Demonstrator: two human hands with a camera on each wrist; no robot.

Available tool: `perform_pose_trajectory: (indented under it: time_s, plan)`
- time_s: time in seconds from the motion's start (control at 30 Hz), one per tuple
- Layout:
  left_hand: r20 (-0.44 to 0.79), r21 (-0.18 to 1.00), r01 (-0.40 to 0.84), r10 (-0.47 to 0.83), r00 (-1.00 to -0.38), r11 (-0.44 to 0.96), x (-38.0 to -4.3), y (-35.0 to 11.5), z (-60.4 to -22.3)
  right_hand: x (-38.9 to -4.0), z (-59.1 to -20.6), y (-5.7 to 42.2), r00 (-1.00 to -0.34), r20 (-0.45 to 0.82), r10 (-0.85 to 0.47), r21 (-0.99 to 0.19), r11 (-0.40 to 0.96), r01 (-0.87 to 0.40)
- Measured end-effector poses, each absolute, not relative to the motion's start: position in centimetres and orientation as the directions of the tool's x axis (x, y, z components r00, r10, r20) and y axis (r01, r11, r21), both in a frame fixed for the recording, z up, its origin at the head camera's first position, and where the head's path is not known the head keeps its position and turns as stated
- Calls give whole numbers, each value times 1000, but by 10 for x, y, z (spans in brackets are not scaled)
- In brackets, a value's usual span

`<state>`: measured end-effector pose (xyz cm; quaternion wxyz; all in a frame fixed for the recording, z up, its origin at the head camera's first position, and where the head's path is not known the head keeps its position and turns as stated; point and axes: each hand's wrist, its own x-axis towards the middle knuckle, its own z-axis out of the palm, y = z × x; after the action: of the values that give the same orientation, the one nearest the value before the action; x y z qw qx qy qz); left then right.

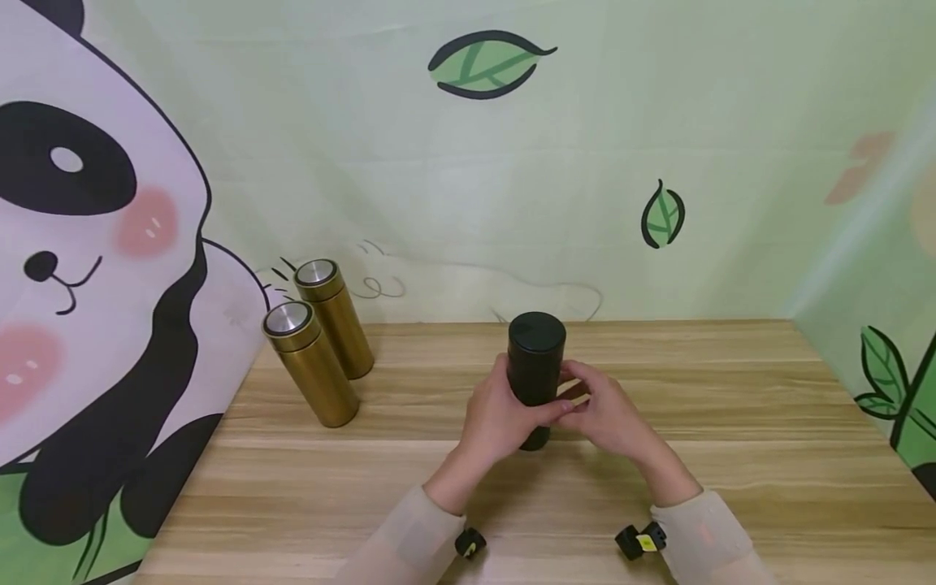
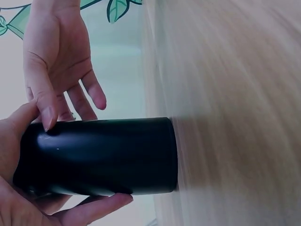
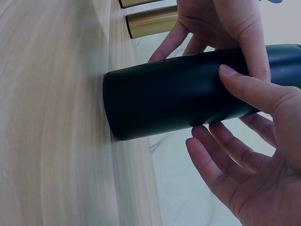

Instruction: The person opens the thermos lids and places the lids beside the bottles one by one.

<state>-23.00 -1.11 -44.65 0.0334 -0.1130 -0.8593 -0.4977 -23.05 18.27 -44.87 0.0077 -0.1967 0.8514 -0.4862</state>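
A plain black thermos [image 1: 536,366] with a flat dark top stands upright near the middle of the wooden table, its base at the tabletop in both wrist views. My left hand [image 1: 498,414] grips it from the left, thumb across the front and fingers round the far side. From the right, my right hand [image 1: 601,410] holds it lightly between thumb and fingertips, the palm apart from it. In the right wrist view the right thumb [image 3: 251,88] lies on the thermos close to the left thumb. Parts of the left fingers are hidden behind the thermos.
Two gold thermoses with silver tops stand at the back left, the nearer one [image 1: 314,370] in front of the farther one [image 1: 338,325]. Behind the wooden table [image 1: 731,390] hangs a pale green cloth [image 1: 585,146] printed with a panda and leaves.
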Motion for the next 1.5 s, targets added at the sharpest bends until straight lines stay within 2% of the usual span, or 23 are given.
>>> perform_pose_trajectory:
  time_s: [0.4, 0.73, 1.13, 1.5]
  plan:
    - [157, 806, 219, 158, -975, 550, -234, -11, -446, -230, -441, 196, -878, 123, -462, -876, 365, -315]
    - [193, 762, 255, 167, -967, 596, -237, -14, -448, -231, -430, 201, -874, 169, -456, -866, 356, -352]
    - [207, 752, 268, 170, -964, 602, -238, -15, -451, -238, -400, 195, -882, 223, -416, -835, 385, -393]
    - [222, 743, 286, 180, -958, 605, -237, -15, -451, -242, -364, 184, -867, 233, -441, -731, 508, -455]
